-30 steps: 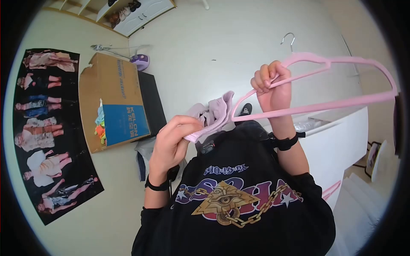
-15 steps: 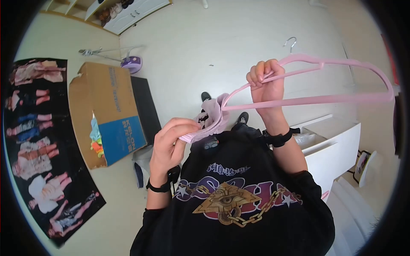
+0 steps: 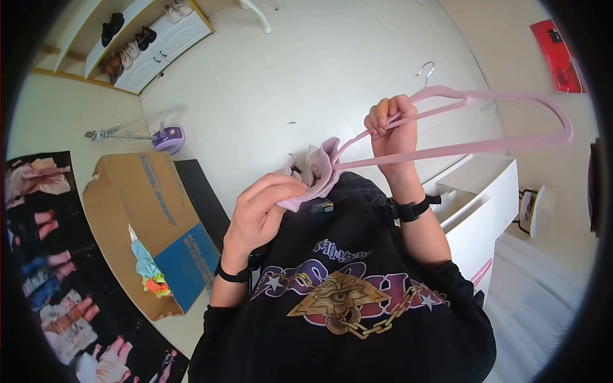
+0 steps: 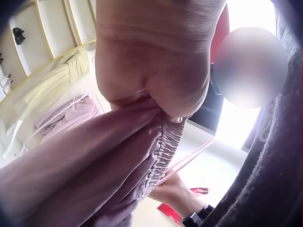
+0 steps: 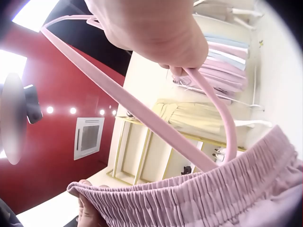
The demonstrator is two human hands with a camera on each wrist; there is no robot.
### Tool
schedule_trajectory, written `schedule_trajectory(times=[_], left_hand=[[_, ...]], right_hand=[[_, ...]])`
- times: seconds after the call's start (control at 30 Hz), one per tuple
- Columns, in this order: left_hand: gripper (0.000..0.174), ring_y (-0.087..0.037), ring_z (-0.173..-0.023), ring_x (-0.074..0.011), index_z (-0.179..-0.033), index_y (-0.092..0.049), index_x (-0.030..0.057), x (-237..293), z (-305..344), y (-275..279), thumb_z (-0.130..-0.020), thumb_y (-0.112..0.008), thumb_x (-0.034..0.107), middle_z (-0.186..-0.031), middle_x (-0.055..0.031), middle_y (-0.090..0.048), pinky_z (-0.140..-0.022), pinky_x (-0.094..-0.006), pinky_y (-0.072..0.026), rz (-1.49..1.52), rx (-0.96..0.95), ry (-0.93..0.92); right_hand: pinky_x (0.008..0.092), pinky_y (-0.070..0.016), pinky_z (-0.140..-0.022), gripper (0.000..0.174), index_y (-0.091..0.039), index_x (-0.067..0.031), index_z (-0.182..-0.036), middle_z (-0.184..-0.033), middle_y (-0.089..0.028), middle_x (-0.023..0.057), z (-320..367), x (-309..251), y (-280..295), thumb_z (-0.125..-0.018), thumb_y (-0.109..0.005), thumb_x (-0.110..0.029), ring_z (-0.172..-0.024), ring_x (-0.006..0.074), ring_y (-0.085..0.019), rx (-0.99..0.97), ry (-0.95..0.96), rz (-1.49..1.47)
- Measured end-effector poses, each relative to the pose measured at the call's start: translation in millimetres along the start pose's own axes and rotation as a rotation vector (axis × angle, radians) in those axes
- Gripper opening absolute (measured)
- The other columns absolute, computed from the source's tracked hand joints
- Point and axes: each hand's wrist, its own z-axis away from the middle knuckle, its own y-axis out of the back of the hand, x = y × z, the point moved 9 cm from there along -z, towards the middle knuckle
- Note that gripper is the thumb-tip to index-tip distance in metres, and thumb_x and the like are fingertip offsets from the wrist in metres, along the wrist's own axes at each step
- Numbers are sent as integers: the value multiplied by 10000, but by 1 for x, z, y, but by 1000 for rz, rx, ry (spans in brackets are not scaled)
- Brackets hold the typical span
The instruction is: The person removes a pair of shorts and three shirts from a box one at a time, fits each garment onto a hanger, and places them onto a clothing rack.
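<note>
My left hand (image 3: 258,207) pinches the gathered elastic waistband of a dusty-pink garment (image 4: 94,165), whose cloth hangs in folds in the left wrist view. My right hand (image 3: 394,137) grips one sloping arm of a pink hanger (image 3: 460,150) with a metal hook. The hanger's near end reaches into the waistband opening (image 5: 227,177) in the right wrist view, and the elastic edge hides its tip. The rest of the hanger extends to the right, past my right hand. Fingers of my left hand show at the waistband's far side.
A cardboard box (image 3: 137,210) with colourful items stands left, near a purple appliance (image 3: 168,138). A white drawer unit (image 3: 476,207) is at my right. A shelf with shoes (image 3: 145,38) stands at the far left. Clothes hang on a rail, including a yellow garment (image 5: 189,118).
The head view has turned, so the box shifts left and down and the shelf shows more. The hanger's near end has moved from the waistband's edge into its opening. Both hands keep their holds.
</note>
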Motion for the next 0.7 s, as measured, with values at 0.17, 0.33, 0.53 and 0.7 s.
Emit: schedule_trajectory(times=[0.17, 0.33, 0.53, 0.7], left_hand=[[335, -757, -984, -310, -1138, -720, -3, -25, -24, 18, -899, -539, -152, -1090, -161, -770, -884, -358, -595, -19, 111, 37], [225, -755, -963, -282, -1151, -693, 2, -40, -46, 43, -998, -553, -84, -1071, -176, -775, -859, -354, -591, -80, 271, 54], [162, -708, -1069, -227, -1236, -610, -18, -49, -75, 90, -1091, -571, 42, -1154, -171, -734, -937, -334, -547, -97, 610, 96], [172, -651, -1021, -127, -1228, -652, -17, -54, -123, 120, -1096, -606, 83, -1162, -90, -715, -903, -274, -516, -244, 759, 169]], right_hand=[[288, -453, -722, 219, -571, -80, -1001, -817, -617, 22, 2, 77, 20, -1139, -507, -238, -754, 114, -557, -63, 9, 234], [320, -510, -937, 201, -668, -53, -1133, -1018, -703, 28, -7, 133, 32, -1137, -559, -222, -965, 112, -648, -336, -311, 447], [293, -487, -797, 160, -678, -41, -1065, -951, -652, -27, -70, 141, -10, -1094, -642, -194, -866, 88, -558, -871, -318, 545], [346, -497, -753, 201, -686, -26, -1048, -917, -668, 85, -155, 86, -30, -1069, -625, -217, -808, 176, -600, -1007, -339, 895]])
